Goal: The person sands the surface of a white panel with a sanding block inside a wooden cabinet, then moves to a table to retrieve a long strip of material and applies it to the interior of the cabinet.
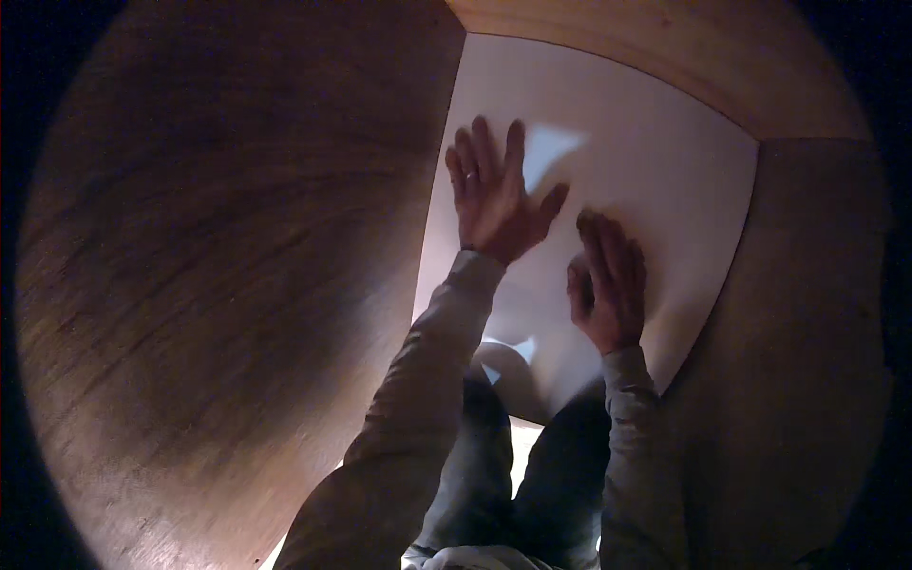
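A smooth white panel [665, 123] fills the middle of the view, framed by wood. Over its left part my left hand [496, 204] lies flat, fingers spread and thumb held out, with a ring on one finger. It appears to rest on the white surface and holds nothing. Lower and to the right, my right hand [613, 285] is on or just above the same panel. Its fingers stretch forward side by side, slightly bent, and the thumb stands apart from them. Nothing shows in its grasp. A pale, angular patch of light [546, 157] falls beside my left hand.
A tall brown wooden wall [237, 237] rises close on the left. Lighter wood [655, 33] borders the panel's far edge, and a darker wall [807, 275] bounds the right. My legs [565, 456] are below, at the panel's near edge, with bright light between them.
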A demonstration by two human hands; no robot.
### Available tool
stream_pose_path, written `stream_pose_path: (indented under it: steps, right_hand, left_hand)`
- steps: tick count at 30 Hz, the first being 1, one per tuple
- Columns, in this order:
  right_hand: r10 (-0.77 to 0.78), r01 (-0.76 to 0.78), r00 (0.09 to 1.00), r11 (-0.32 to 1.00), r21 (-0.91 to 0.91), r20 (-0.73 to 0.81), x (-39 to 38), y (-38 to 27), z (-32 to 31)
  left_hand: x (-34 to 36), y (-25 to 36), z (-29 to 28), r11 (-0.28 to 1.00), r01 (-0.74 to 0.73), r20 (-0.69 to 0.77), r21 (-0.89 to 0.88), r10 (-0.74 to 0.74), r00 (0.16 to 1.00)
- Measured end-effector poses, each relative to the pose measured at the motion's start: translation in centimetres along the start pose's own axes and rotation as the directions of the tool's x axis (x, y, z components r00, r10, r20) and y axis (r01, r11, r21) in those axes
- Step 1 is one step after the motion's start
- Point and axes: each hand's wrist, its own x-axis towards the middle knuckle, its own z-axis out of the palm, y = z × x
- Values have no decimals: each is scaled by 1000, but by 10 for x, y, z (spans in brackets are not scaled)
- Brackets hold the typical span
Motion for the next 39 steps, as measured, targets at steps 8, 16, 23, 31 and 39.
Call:
stream_pose_path:
  steps: [8,16,23,31,39]
  right_hand:
    - [-34,34,999,998,47,-11,-4,1,7]
    - [-16,16,1000,1000,17,-1,-32,5,32]
    - [-34,34,999,999,14,-30,-49,5,51]
    - [-61,67,997,993,97,-55,-67,13,69]
    - [-38,38,997,999,10,-63,-80,10,77]
  left_hand:
    - [-31,-6,8,999,29,-66,12,-29,997]
    - [-22,-14,33,998,67,-28,-7,-67,997]
    - [-14,-25,56,998,28,-71,60,-24,997]
    - [-6,-31,76,997,0,-111,73,8,994]
    - [14,-35,88,992,2,-114,129,13,993]
